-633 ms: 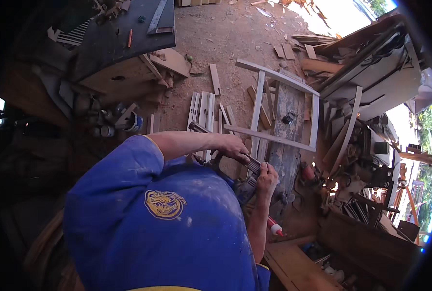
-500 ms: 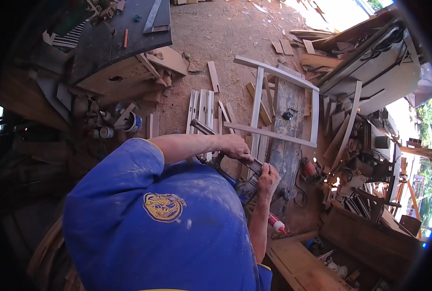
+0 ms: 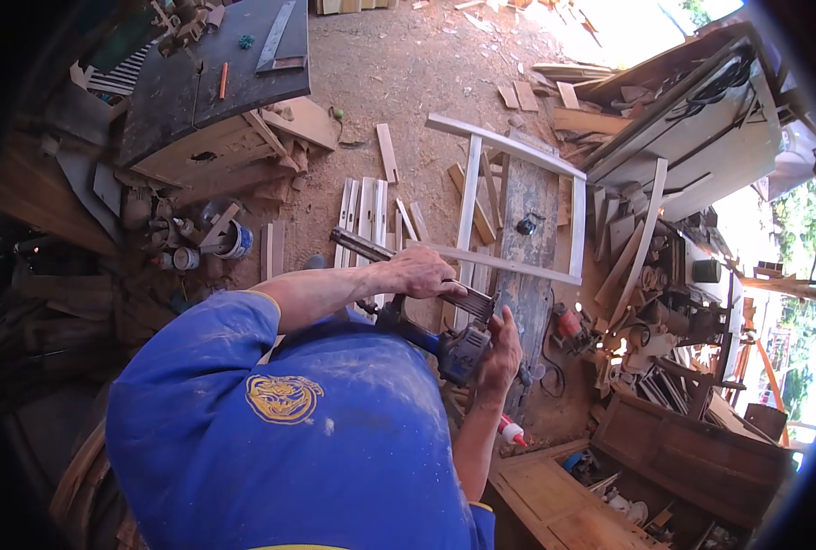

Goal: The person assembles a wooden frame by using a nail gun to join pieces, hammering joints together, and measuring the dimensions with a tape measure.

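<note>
My L hand (image 3: 419,271) grips the nail gun (image 3: 464,356) by its mag (image 3: 364,245), prob. to steady it. R hand (image 3: 501,353) is against its body, can't tell if closed. It's by the counter's (image 3: 524,188) near L edge.

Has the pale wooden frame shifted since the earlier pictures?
No, not visibly: against the worn bench beneath it and the small black object there, the pale wooden frame keeps its place; only the camera's view shifted.

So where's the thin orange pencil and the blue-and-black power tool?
Thin orange pencil (image 3: 224,81), head view: middle of its shaft.
Blue-and-black power tool (image 3: 463,356), head view: its bulky dark body.
</note>
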The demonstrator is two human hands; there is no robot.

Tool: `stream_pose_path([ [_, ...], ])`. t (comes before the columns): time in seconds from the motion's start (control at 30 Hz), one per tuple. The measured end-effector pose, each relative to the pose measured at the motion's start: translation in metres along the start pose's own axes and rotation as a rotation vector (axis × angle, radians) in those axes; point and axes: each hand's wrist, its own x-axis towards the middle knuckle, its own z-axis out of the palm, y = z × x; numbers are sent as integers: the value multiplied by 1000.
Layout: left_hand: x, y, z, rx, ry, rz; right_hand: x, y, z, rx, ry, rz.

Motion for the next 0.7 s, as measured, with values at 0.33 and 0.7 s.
stream_pose_path([
  [0.33,77,65,4,-145,-153,-173,-25,45,0,1076,-129,91],
  [0.7,82,89,67,-62,-468,-60,-54,61,-9,1376,362,249],
])
